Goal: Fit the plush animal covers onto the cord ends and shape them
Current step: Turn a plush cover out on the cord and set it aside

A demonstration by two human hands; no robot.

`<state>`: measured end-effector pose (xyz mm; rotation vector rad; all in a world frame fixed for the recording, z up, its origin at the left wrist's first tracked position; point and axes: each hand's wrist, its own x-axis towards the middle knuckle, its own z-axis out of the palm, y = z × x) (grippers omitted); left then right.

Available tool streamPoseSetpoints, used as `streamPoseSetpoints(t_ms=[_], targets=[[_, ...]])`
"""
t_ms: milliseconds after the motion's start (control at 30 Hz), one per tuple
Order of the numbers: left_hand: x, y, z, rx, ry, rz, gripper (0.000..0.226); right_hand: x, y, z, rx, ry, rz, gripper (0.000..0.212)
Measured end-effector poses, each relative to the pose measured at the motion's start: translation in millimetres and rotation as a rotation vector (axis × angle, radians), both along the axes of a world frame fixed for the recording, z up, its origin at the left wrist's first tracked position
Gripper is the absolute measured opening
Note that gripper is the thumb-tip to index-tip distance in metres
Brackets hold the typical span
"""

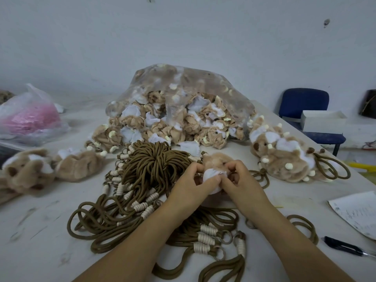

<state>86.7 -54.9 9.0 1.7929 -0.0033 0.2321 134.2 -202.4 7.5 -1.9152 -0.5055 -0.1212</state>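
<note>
A tan plush animal cover (218, 159) with a white lining sits in the middle of the table, held between both hands. My left hand (193, 186) pinches its white lining from the left. My right hand (240, 182) pinches the same lining from the right, thumbs nearly touching. A large bundle of brown cords (154, 165) with cream wrapped ends and metal rings lies spread under and to the left of my hands. Whether a cord end is inside the cover is hidden by my fingers.
A clear bag of inside-out tan covers (179, 110) stands behind the cords. Fitted plush animals lie at the right (284, 159) and left (30, 169). A pink-filled bag (30, 117), a paper sheet (358, 212), a black pen (343, 246) and a blue chair (305, 104) surround the worktop.
</note>
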Motion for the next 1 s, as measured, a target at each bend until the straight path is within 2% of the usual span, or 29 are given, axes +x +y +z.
streamPoseSetpoints(t_ms=[200,333,500,633,733,867,1000], targets=[[0,3,0,0.027,-0.015,-0.05,0.024,1,-1,2,0.143,0.165,0.015,0.015],[0,3,1,0.024,0.003,-0.05,0.037,-2,-1,1,0.231,0.235,0.053,0.014],[3,7,-1,0.032,0.012,0.008,0.027,-3,-1,3,0.316,0.35,0.199,0.011],[7,10,-5,0.073,0.003,0.046,0.025,-4,0,2,0.254,0.299,0.208,0.02],[7,7,-7,0.155,-0.022,0.07,0.024,-4,-1,4,0.182,0.279,0.18,0.011],[7,5,-10,0.235,-0.03,0.074,0.025,-3,-4,4,0.084,0.333,0.175,0.008],[7,4,-11,0.283,-0.045,0.069,0.024,-3,-4,3,0.006,0.239,0.156,0.021]])
